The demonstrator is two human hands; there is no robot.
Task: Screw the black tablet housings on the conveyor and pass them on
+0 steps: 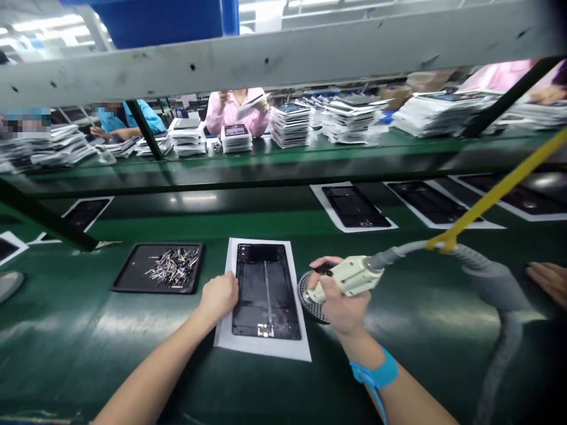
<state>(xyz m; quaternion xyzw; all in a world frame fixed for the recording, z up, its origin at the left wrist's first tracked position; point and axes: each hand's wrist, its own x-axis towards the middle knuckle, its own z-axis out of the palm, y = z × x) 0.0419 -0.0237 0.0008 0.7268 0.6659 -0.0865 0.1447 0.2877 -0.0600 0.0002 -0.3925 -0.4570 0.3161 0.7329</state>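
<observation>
A black tablet housing [267, 292] with its inside facing up lies on a white sheet [292, 352] in front of me. My left hand [220, 298] is closed at the housing's left edge, its fingertips partly hidden. In my right hand [344, 304] is a pale green electric screwdriver [354, 275] with a grey cable sleeve, its front end pointing left and down. Just under that front end is a round dish with a perforated metal top [310, 297], right of the sheet. A blue wrist strap [376, 370] circles my right wrist.
A black tray [128, 274] of small metal parts [177, 265] stands left. A yellow strap [500, 192] holds up the cable sleeve [405, 251]. Further housings [354, 206] on sheets lie beyond. Another person's hand [549, 282] is at right. Co-workers sit behind stacks [290, 127] across a rail.
</observation>
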